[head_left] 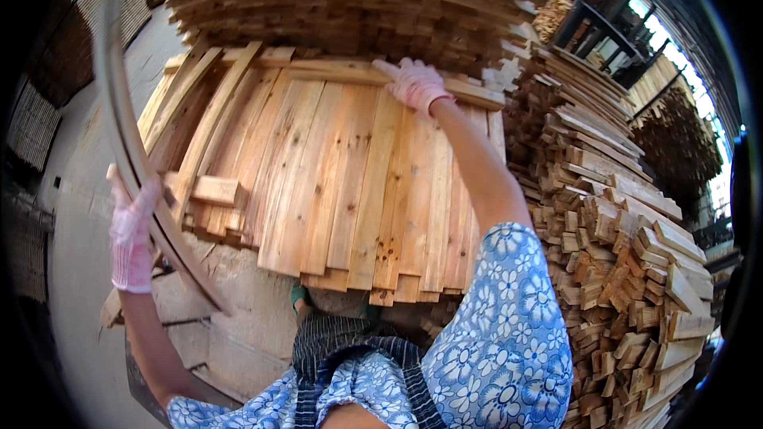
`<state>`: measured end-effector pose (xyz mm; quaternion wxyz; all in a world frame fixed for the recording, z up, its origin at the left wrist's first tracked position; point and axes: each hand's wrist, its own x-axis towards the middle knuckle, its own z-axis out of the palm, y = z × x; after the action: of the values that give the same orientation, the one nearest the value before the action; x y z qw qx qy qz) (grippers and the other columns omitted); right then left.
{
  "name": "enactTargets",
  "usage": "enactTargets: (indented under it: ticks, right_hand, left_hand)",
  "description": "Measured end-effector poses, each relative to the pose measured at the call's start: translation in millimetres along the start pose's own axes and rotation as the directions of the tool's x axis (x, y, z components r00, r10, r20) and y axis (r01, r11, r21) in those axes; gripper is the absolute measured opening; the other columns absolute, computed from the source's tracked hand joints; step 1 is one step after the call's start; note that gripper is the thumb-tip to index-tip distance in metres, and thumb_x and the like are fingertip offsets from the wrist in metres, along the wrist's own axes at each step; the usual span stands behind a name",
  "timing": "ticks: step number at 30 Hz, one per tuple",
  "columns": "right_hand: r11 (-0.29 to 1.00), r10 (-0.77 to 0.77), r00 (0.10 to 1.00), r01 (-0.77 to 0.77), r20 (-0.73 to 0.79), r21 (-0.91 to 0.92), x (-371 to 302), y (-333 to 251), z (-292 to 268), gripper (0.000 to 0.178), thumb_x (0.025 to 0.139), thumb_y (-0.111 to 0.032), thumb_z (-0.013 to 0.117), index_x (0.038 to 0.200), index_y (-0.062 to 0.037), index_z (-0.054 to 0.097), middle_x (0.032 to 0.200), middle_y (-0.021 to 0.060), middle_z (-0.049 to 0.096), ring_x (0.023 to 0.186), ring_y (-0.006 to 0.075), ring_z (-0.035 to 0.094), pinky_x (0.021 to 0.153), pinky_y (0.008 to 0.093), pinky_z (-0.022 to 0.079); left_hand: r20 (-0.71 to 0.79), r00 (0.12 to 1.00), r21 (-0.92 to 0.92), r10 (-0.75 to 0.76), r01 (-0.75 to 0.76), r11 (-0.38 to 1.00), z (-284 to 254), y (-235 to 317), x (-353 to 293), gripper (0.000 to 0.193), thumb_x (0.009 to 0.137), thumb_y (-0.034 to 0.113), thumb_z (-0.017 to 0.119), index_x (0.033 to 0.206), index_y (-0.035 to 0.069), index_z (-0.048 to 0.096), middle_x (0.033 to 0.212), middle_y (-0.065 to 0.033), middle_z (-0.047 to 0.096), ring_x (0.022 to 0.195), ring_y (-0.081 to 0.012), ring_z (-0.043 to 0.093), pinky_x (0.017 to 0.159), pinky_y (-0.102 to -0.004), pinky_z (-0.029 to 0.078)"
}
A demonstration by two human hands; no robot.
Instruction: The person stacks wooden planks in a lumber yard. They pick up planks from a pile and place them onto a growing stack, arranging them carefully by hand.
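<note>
My left hand (133, 226), in a pink and white glove, is closed round a long narrow wooden board (127, 123). This board stands tilted at the left, its ends smeared by motion. Far ahead, my gloved right hand (417, 83) grips a wooden batten (334, 71) lying across the far end of a layer of planks (342, 175). The planks lie side by side, their near ends uneven. Left of them, several loose boards (218, 111) lie at a slant, over a short wooden block (208, 189).
A tall stack of boards (358, 0) rises behind the planks. Piled timber pieces (620, 270) line the right side, cut ends facing out. Concrete floor (71, 159) runs along the left. My green shoes (298, 294) show under the near plank ends.
</note>
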<state>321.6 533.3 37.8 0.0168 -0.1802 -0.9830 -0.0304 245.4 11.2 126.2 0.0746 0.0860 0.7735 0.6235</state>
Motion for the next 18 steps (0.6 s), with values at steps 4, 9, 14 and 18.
enactTargets:
  ticks: [4, 9, 14, 18]
  right_hand:
    - [0.991, -0.131, 0.99, 0.13, -0.06, -0.021, 8, 5, 17, 0.061, 0.101, -0.046, 0.05, 0.16, -0.0359, 0.034, 0.141, 0.0202, 0.056, 0.125, 0.0415, 0.058, 0.104, 0.055, 0.048]
    - [0.993, -0.106, 0.994, 0.107, 0.017, -0.049, 23, 29, 33, 0.063, 0.103, -0.045, 0.05, 0.161, -0.0465, 0.026, 0.144, 0.0175, 0.052, 0.13, 0.0425, 0.053, 0.11, 0.0544, 0.044]
    - [0.986, -0.164, 0.984, 0.16, -0.075, -0.056, 23, 24, 43, 0.065, 0.102, -0.041, 0.053, 0.161, -0.0462, 0.025, 0.135, 0.0197, 0.055, 0.127, 0.0443, 0.053, 0.11, 0.0531, 0.043]
    - [0.978, -0.206, 0.976, 0.203, -0.068, -0.048, 26, 31, 41, 0.064, 0.101, -0.037, 0.055, 0.16, -0.0433, 0.03, 0.134, 0.0189, 0.055, 0.125, 0.0429, 0.054, 0.108, 0.0519, 0.046]
  left_hand:
    - [-0.116, 0.989, -0.318, -0.091, 0.05, 0.947, -13, -64, -101, 0.048, 0.096, 0.013, 0.072, 0.139, 0.005, 0.052, 0.109, -0.0072, 0.068, 0.104, -0.0174, 0.066, 0.097, -0.0345, 0.054]
    - [0.132, 0.81, -0.522, -0.572, 0.547, 0.654, -10, -116, -206, 0.047, 0.094, 0.022, 0.077, 0.131, -0.001, 0.057, 0.128, -0.016, 0.064, 0.118, -0.0302, 0.064, 0.101, -0.0479, 0.056]
    - [0.428, 0.57, -0.554, -0.701, 0.778, 0.296, 70, -139, -266, 0.063, 0.091, 0.024, 0.08, 0.138, -0.005, 0.05, 0.136, -0.0241, 0.058, 0.129, -0.0447, 0.057, 0.107, -0.0678, 0.048]
    - [0.652, 0.441, -0.509, -0.617, 0.858, 0.075, 141, -130, -252, 0.035, 0.094, 0.015, 0.076, 0.114, -0.007, 0.057, 0.111, -0.0186, 0.064, 0.104, -0.0338, 0.069, 0.089, -0.0568, 0.063]
